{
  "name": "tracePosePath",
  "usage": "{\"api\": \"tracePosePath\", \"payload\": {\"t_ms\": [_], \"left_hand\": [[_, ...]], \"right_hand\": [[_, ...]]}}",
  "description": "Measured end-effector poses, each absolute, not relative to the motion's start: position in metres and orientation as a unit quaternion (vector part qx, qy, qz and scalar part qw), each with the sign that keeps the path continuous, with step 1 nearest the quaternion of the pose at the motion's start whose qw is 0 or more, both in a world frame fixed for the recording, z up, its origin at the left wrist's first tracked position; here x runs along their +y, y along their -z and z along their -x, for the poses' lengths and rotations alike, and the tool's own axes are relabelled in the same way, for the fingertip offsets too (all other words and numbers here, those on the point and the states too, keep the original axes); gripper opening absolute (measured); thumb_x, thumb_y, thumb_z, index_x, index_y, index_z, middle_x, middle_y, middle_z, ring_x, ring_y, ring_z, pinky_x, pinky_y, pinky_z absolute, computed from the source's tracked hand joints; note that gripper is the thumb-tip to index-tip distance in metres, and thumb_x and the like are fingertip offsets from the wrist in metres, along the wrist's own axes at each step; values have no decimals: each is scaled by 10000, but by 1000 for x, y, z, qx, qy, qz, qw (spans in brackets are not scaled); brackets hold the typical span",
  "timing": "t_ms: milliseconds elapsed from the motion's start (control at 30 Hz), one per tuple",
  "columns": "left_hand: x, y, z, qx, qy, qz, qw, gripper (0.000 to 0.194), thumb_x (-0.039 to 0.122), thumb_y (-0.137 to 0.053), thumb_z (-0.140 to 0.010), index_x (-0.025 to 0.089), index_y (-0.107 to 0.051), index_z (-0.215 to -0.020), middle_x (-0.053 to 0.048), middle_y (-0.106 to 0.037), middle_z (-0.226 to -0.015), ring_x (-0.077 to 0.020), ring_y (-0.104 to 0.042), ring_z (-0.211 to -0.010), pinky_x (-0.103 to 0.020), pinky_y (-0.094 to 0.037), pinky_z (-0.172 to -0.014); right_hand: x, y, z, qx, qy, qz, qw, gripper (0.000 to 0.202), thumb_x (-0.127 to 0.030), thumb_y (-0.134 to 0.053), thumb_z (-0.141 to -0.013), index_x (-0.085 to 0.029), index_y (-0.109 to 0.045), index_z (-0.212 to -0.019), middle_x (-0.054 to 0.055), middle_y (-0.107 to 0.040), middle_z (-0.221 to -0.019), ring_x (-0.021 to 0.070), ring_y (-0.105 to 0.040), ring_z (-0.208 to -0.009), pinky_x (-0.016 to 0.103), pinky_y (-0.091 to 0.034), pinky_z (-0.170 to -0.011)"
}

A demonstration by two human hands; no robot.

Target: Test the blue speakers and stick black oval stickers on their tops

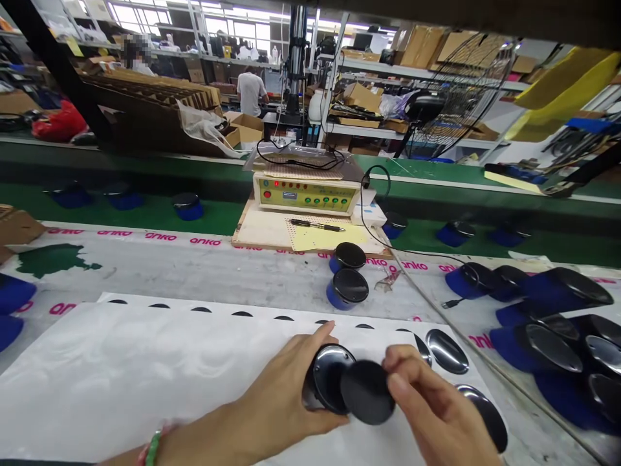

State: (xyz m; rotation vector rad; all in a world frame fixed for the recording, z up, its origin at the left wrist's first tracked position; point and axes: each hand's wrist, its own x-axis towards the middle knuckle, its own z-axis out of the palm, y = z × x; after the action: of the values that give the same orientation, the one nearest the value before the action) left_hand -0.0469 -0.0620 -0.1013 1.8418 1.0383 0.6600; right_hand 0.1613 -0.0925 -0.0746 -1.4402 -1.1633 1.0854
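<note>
My left hand (291,382) is wrapped round a short round housing (324,372), its open-looking dark face tilted toward the right. Between the thumb and fingers of my right hand (427,401) is a thin black disc (369,392), pinched at its right edge. The disc overlaps the right part of the housing's face; whether the two touch I cannot tell. Under both hands lies a white sheet (145,362) with glossy black round stickers (447,351) showing along its far and right edges.
Blue-and-black round units stand in a cluster (548,343) on the right, and two units (347,288) stand ahead. Behind them are a yellow-fronted control box (305,194), a pen (317,225) and a cable (436,298). More units ride a green belt (218,220). Co-workers are in the background.
</note>
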Motion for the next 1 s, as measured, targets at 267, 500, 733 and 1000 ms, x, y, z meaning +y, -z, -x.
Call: {"api": "tracePosePath", "payload": {"t_ms": [267,500,733,1000], "left_hand": [[-63,104,46,421,-270,-745,441,1015,265,-826,-639,311,-201,-1438,-40,-540,-1315,-233,-500,-1203,-410,-423,-1032],[-61,100,45,426,-269,-745,437,976,245,-823,-641,286,-233,-1418,-48,-549,-1299,-240,-500,-1203,-416,-425,-1029],[-63,99,44,429,-264,-747,435,972,242,-812,-654,292,-211,-1415,-43,-550,-1286,-231,-514,-1189,-400,-432,-1022],[-64,104,44,417,-284,-762,405,1000,256,-789,-695,374,-112,-1421,-11,-538,-1299,-213,-521,-1182,-381,-450,-1006]], "right_hand": [[-85,91,-125,-371,-541,569,496,361,-473,-652,-784,-194,-492,-620,25,-488,-858,176,-495,-824,264,-463,-744],[-87,90,-123,-392,-512,584,494,350,-466,-651,-793,-194,-512,-622,22,-480,-858,165,-486,-807,241,-464,-690],[-88,94,-127,-502,-384,611,478,289,-408,-643,-809,-199,-556,-629,35,-510,-845,182,-527,-815,272,-482,-729],[-91,86,-115,-509,-326,640,475,274,-390,-597,-840,-219,-505,-646,28,-499,-828,191,-506,-821,307,-427,-751]]}}
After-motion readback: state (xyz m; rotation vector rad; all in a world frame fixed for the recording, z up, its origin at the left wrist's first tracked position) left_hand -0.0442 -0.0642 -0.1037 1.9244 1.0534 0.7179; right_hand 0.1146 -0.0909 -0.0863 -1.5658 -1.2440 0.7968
